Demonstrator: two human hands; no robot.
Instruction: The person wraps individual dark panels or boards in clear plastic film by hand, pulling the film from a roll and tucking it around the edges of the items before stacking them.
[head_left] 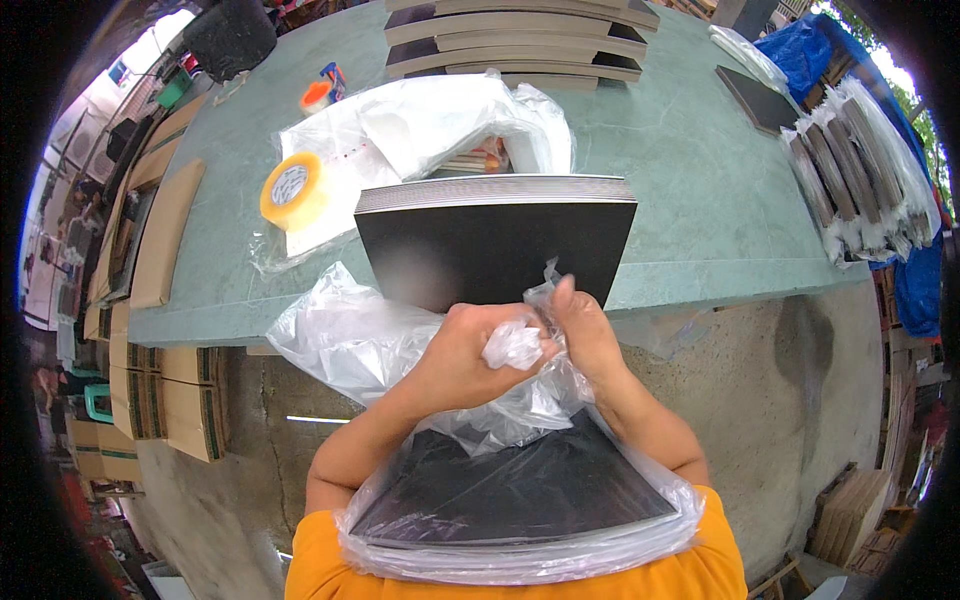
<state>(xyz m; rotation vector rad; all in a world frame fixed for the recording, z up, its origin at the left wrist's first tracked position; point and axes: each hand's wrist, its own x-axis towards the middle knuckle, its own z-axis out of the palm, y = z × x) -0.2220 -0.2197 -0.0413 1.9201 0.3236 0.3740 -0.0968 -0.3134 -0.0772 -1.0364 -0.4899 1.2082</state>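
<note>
- The left hand (468,350) is closing into a fist around bunched clear plastic, gripping the gathered mouth of a thin transparent plastic bag (520,545).
- The right hand (583,335) is pressing against the left one, its fingers pinching the same twisted wad of plastic between the two hands.
- The bag is hanging just below both hands and lying against the person's orange shirt (330,565); it is wrapping a flat stack of black square boards (510,495), which is sitting directly under the wrists.
- Loose, crumpled film from the bag is billowing out to the left of the left hand.
- Just beyond the knuckles, a second, unwrapped stack of black square boards (495,245) is resting on the edge of the green table (700,190).
- Farther out and to the left of the hands, a yellow roll of packing tape (293,190) is lying on a heap of white plastic bags (430,125).
- Far to the right of the right hand, a row of bagged board bundles (860,175) is leaning along the table's edge.
- Beyond everything, at the table's far side, flat grey-brown board stacks (515,40) are lying in rows.
</note>
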